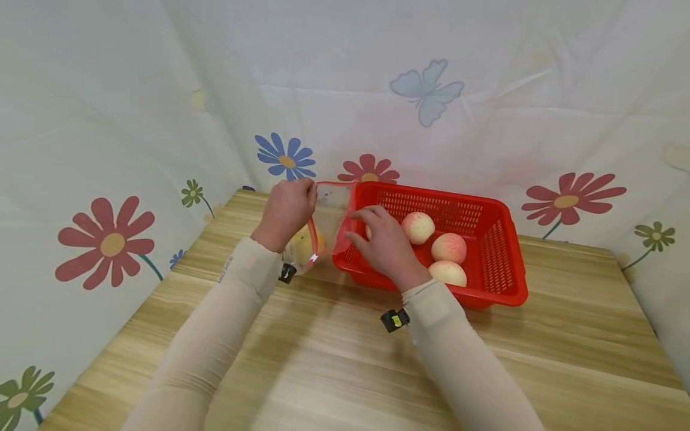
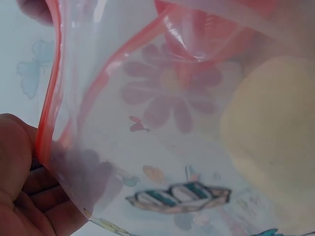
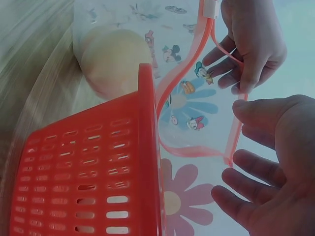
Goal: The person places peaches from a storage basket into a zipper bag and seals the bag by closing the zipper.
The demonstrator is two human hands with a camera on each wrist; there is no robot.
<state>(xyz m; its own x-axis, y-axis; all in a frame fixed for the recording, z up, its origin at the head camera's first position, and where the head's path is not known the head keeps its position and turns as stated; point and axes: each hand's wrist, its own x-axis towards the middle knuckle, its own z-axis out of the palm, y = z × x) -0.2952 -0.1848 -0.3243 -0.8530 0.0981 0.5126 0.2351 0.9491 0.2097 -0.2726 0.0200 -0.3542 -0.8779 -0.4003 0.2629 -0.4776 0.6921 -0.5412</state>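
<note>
My left hand (image 1: 286, 211) pinches the red-edged rim of a clear zip bag (image 1: 330, 209), printed with small cartoon figures, beside the basket's left end. A peach (image 3: 115, 59) lies inside the bag and shows blurred through the plastic in the left wrist view. My right hand (image 1: 387, 246) is over the basket's left end, its fingers spread and holding nothing. In the right wrist view its thumb (image 3: 261, 110) is at the bag's rim; whether it touches I cannot tell. Several peaches (image 1: 449, 248) sit in the red basket (image 1: 512, 263), one partly behind my right hand.
The slotted plastic basket stands on a wood-grain table (image 1: 323, 359), near the back edge. A pale flowered cloth (image 1: 334, 78) hangs behind and at both sides. A white zip slider (image 1: 314, 258) sits on the bag's red strip.
</note>
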